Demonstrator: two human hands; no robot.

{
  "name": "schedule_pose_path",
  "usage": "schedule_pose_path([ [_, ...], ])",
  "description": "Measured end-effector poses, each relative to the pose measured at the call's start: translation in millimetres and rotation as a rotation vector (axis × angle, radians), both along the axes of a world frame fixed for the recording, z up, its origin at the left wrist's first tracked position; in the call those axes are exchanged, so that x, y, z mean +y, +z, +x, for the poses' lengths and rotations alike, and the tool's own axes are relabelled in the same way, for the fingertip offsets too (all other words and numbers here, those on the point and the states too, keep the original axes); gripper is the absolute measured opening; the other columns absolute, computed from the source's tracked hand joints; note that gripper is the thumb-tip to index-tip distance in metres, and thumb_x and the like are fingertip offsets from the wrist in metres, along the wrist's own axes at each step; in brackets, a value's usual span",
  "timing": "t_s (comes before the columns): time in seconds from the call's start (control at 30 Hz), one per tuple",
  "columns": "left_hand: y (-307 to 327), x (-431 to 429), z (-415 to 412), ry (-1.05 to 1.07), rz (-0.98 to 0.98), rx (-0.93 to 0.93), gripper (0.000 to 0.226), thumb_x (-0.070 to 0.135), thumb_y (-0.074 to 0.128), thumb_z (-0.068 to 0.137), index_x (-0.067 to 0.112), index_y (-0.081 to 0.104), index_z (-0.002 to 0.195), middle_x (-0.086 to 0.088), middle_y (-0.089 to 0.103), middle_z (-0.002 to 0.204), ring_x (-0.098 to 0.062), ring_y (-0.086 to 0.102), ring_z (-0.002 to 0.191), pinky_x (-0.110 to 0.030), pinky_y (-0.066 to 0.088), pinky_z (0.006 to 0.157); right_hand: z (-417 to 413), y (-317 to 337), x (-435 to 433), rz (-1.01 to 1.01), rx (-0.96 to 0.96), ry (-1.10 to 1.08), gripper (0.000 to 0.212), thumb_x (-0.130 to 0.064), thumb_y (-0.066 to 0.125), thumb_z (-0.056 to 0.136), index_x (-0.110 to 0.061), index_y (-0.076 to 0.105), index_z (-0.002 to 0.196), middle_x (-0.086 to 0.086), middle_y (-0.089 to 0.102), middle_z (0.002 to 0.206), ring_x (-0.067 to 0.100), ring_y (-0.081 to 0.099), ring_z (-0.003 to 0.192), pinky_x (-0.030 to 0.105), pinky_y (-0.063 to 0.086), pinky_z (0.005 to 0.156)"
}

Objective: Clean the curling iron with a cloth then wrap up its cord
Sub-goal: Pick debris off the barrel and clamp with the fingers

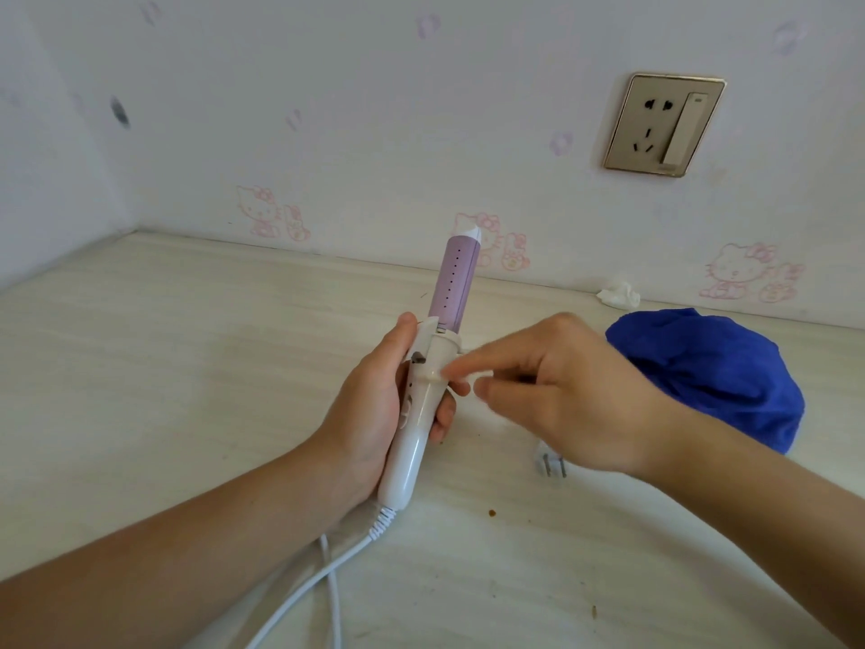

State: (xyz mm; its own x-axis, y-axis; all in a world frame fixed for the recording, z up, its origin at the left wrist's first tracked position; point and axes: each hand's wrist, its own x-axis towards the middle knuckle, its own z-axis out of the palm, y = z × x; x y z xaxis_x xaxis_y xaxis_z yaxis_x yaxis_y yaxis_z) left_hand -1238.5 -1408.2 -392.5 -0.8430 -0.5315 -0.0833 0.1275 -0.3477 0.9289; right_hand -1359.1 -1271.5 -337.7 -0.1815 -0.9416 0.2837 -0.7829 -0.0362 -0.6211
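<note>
The person's left hand (374,405) grips the curling iron (433,353) by its white handle. The thumb lies along the near side and the fingers (444,416) curl round from behind. The iron stands nearly upright above the bench (164,367), tipped a little away from the person. Its long axis runs from the cord end low by the wrist up to the lilac barrel and white tip, which point toward the wall.

The right hand (571,391) is just beside the handle on its right. Its forefinger (461,367) stretches out to the seam partway up the handle, touching it or all but touching; the blur there keeps me from saying which. The other fingers are loosely bent, and I can make out nothing held in them.

The blue cloth (716,372) lies bunched on the bench behind and to the right of that hand, apart from it, so the wiping looks to be over or paused. The cord (327,570) leaves the base of the handle and trails loose toward the person, crossing over itself on the way. Its plug (552,463) rests on the bench under the right wrist, clear of the wall socket (664,124).

With the left hand busy holding the iron, I judge the right hand is the free one. It is also much the nearer to both plug and cloth. If wrapping is next, it has to drop down and back to gather the slack, then wind it round the handle's long axis while the left holds that axis steady.
</note>
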Motion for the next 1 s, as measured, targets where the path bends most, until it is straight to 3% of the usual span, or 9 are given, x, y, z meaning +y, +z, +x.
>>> schedule_pose_path([
  [0.1, 0, 0, 0, -0.01, -0.013, -0.008, 0.058, 0.053, 0.039, 0.106, 0.009, 0.073, 0.09, -0.013, 0.059, 0.064, -0.022, 0.054, 0.051, -0.03, 0.046, 0.046, 4, -2, -1, -0.013, 0.009, 0.012, 0.033, 0.004, 0.061, 0.091, -0.018, 0.083, 0.098, -0.007, 0.048, 0.045, 0.006, 0.037, 0.041, 0.005, 0.031, 0.046],
  [0.2, 0, 0, 0, -0.022, -0.019, 0.005, 0.059, 0.053, 0.036, 0.106, 0.013, 0.079, 0.095, -0.016, 0.068, 0.076, -0.021, 0.055, 0.052, -0.03, 0.046, 0.046, -9, -3, -5, -0.095, -0.045, -0.117, 0.036, 0.006, 0.059, 0.093, -0.02, 0.083, 0.104, -0.014, 0.046, 0.043, 0.004, 0.037, 0.037, 0.006, 0.031, 0.044],
  [0.37, -1, -1, 0, -0.005, 0.012, -0.022, 0.058, 0.053, 0.041, 0.105, 0.005, 0.071, 0.094, -0.009, 0.063, 0.063, -0.021, 0.054, 0.051, -0.03, 0.046, 0.045, 11, -8, 1, 0.003, 0.023, 0.121, 0.031, 0.004, 0.06, 0.089, -0.015, 0.083, 0.097, -0.018, 0.063, 0.058, 0.001, 0.045, 0.043, 0.003, 0.032, 0.051],
  [0.53, 0, 0, 1, -0.014, -0.009, 0.003, 0.059, 0.053, 0.037, 0.106, 0.011, 0.078, 0.097, -0.016, 0.069, 0.076, -0.021, 0.054, 0.05, -0.028, 0.046, 0.045, -7, -8, -4, -0.113, -0.015, -0.114, 0.036, 0.007, 0.06, 0.093, -0.019, 0.083, 0.104, -0.017, 0.05, 0.044, 0.003, 0.038, 0.037, 0.006, 0.032, 0.044],
  [0.7, -1, 0, 2, -0.001, -0.012, -0.026, 0.059, 0.055, 0.044, 0.101, 0.011, 0.075, 0.077, -0.008, 0.065, 0.067, -0.02, 0.056, 0.055, -0.03, 0.046, 0.051, 13, -10, 2, 0.015, 0.059, 0.169, 0.033, 0.005, 0.06, 0.088, -0.014, 0.082, 0.102, -0.025, 0.049, 0.05, 0.001, 0.042, 0.043, 0.004, 0.032, 0.052],
  [0.87, 0, -1, 1, 0.0, -0.027, -0.001, 0.054, 0.048, 0.042, 0.104, 0.006, 0.072, 0.09, -0.008, 0.063, 0.061, -0.021, 0.054, 0.05, -0.029, 0.046, 0.046, -1, -1, -6, -0.043, 0.005, 0.01, 0.032, 0.007, 0.06, 0.091, -0.014, 0.084, 0.096, -0.024, 0.054, 0.047, 0.005, 0.038, 0.04, 0.004, 0.032, 0.046],
  [1.0, 0, -1, 2, 0.013, 0.032, -0.037, 0.055, 0.051, 0.046, 0.102, 0.007, 0.074, 0.085, -0.011, 0.068, 0.072, -0.022, 0.057, 0.058, -0.032, 0.047, 0.058, 17, -6, 2, 0.071, 0.097, 0.197, 0.041, 0.009, 0.06, 0.088, -0.018, 0.082, 0.109, -0.03, 0.049, 0.048, -0.002, 0.048, 0.045, 0.006, 0.039, 0.054],
])
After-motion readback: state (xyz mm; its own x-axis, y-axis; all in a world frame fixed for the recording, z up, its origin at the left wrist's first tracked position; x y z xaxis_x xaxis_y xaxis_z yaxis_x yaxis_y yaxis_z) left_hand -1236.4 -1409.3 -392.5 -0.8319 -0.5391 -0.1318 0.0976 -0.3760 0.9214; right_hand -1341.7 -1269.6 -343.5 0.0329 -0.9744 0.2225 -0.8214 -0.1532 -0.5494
